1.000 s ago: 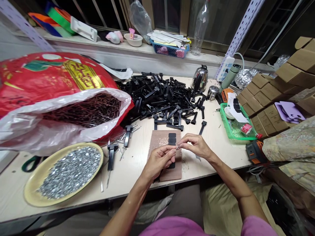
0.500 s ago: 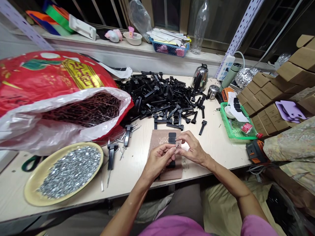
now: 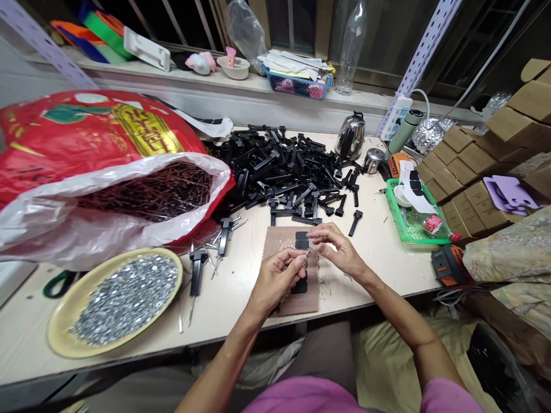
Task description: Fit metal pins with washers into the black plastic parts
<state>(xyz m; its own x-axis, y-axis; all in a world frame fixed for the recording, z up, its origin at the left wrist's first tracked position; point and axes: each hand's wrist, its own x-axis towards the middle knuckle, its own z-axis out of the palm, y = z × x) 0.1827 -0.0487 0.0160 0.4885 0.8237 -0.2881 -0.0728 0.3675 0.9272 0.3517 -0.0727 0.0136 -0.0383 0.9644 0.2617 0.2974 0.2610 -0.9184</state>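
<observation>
- The left grip (image 3: 278, 281) was narrow, its thumb and fingers apparently pinched on a slim metal pin (image 3: 308, 251), which stood just above the fingertips at about 1 o'clock from that hand.
- The right grip (image 3: 336, 248) was also narrow, with its fingertips beside the pin at about 9 o'clock from that hand. At this size, I cannot tell whether they touched it.
- Beneath both hands lay a brown board (image 3: 279, 240), a fitting place for close handwork, with black pads (image 3: 302, 244) set on it at 12 o'clock.
- At 11 o'clock on the desk (image 3: 387, 258) sprawled a heap of black plastic pieces (image 3: 275, 166), near enough to reach.
- At 10 o'clock, a red woven sack (image 3: 86, 132) sagged open, its white liner holding dark pins (image 3: 146, 195) within reach.
- At 9 o'clock, a yellow-rimmed plate (image 3: 55, 327) held small silver parts (image 3: 124, 301), spread shallow for easy picking.
- Between plate and board, black pieces fitted with metal pins (image 3: 197, 275) lay apart from the heap.
- At 3 o'clock sat a green basket (image 3: 398, 215).
</observation>
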